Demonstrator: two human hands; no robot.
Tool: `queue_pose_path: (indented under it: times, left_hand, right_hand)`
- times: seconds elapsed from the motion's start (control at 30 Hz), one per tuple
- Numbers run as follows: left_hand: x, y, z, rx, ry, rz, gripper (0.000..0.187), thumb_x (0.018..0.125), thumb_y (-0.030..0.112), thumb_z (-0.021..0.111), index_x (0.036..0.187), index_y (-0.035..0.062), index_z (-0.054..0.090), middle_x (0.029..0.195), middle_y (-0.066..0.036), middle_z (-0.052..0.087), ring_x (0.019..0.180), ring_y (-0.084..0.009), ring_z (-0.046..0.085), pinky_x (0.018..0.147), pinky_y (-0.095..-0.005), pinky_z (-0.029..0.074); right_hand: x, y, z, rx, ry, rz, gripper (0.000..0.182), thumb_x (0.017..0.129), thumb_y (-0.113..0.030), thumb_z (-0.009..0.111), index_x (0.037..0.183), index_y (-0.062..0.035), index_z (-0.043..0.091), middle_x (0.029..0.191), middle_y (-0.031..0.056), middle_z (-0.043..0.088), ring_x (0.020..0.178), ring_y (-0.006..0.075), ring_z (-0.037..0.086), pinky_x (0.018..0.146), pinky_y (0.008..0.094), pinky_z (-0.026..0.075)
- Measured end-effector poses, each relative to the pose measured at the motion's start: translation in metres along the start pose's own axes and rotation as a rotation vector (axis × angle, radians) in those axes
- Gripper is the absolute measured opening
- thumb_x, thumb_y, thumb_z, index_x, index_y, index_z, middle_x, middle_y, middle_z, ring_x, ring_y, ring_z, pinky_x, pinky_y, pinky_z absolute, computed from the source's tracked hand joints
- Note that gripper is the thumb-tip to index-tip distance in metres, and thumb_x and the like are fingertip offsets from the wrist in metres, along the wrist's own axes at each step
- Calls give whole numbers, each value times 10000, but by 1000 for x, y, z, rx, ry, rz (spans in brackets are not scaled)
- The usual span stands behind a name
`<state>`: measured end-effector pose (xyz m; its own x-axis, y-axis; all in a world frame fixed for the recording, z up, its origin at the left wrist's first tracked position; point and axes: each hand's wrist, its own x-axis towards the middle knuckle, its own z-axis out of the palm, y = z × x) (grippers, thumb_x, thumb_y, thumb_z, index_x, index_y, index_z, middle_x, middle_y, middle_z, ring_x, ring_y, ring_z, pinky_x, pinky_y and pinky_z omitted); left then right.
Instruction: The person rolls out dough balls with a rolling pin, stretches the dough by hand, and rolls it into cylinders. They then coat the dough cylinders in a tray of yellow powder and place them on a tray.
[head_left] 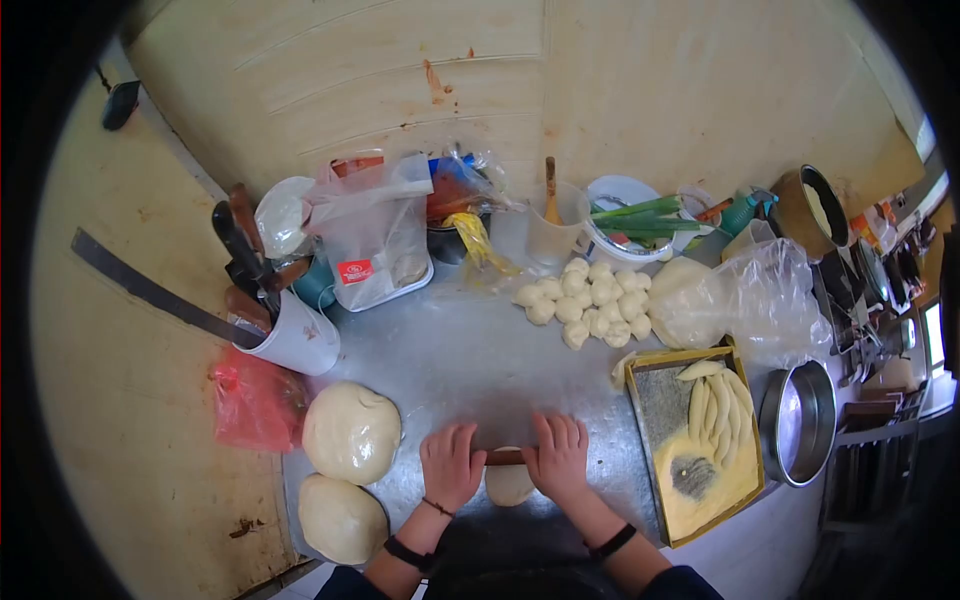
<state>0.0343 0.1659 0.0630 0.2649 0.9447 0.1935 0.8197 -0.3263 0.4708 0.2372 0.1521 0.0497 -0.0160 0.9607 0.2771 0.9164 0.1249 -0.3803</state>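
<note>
A: How do your hands stand on the worktop (430, 345)?

B: Your left hand (452, 466) and right hand (560, 456) lie over the two ends of a brown rolling pin (506, 457); only its middle shows, crossing a small dough piece (510, 486) near your edge of the worktop. The fingers of both hands are extended forward and slightly spread, with neither hand closed into a fist. How much they press cannot be told.

A: What bounds you on the left?

B: The upper large dough ball (352, 433) sits beyond the lower large dough ball (343, 520), beside the worktop's left edge. Farther out are a red plastic bag (257, 405) and a white container (305, 338) holding knives.

A: And on the right?

B: A rectangular tray (648, 450), slightly angled, bears yellow powder (705, 500) and long dough strips (722, 412); its near corner reaches the worktop's front edge. A round metal pan (798, 424) stands just beyond the tray.

A: Where do you have open room?

B: Bare metal spreads ahead of your hands, up to the cluster of small dough balls (590, 303) and the clear plastic cup (556, 228) behind it. A narrower bare gap separates your right hand from the tray.
</note>
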Motion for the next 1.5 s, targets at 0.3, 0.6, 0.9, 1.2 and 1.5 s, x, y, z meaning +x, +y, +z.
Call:
queue_pose_path:
  times: [0.3,0.6,0.9,1.2,1.5]
  left_hand:
    - [20,-7,14,-162,9,-166,324,857,174,614,1172,113,576,1120,-152,622,976,-373,617,835,-508,497]
    - [-36,4,15,130,-162,47,702,875,248,614,1460,-32,345,1504,-274,349,1383,-448,351,1145,-546,279]
    - [-137,32,-26,-83,-521,124,821,811,296,675,1470,-45,325,1529,-262,328,1417,-403,333,1149,-567,236]
    - [33,-8,28,212,-92,95,546,858,269,607,1366,89,521,1452,-130,471,1357,-333,411,1128,-551,263]
    - [29,22,33,-96,-315,801,299,849,143,570,1137,88,628,1159,-39,633,1058,-247,596,920,-442,470]
  right_hand:
    - [22,13,3,51,-357,265,422,808,-244,670,1184,-75,583,966,101,666,917,271,646,782,398,498]
    - [-31,-6,-11,-59,-121,4,775,797,-370,691,1423,-8,412,1432,234,434,1362,376,396,1110,533,312]
    - [-145,3,-31,-16,-256,-119,489,812,-300,690,1219,-49,590,1305,82,560,1273,231,500,1144,498,273]
    - [42,10,19,-82,-174,11,767,873,-410,613,1512,-92,333,1538,183,352,1444,323,309,1176,569,181]
    - [89,22,32,189,-24,59,602,856,-254,646,1394,-64,456,1416,191,453,1340,369,410,1111,519,313]
